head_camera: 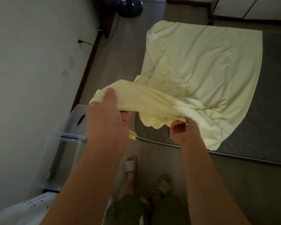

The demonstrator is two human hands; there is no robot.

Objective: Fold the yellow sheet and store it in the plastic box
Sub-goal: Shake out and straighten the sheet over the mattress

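Head view: left hand (105, 116), right hand (181, 129), grips clamped on yellow sheet (201, 62) edge; plastic box (66, 151) leftward.

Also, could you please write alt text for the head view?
A person's left grip and right grip hold the bunched near end of a yellow sheet; the rest lies spread on a dark mattress. A clear plastic box stands left, by the wall.

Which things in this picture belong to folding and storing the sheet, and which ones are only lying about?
Belong to the job: yellow sheet, gripped by the left hand and the right hand; plastic box beside the wall.
Only lying about: grey mattress under the sheet; fan base; cable; slippers.
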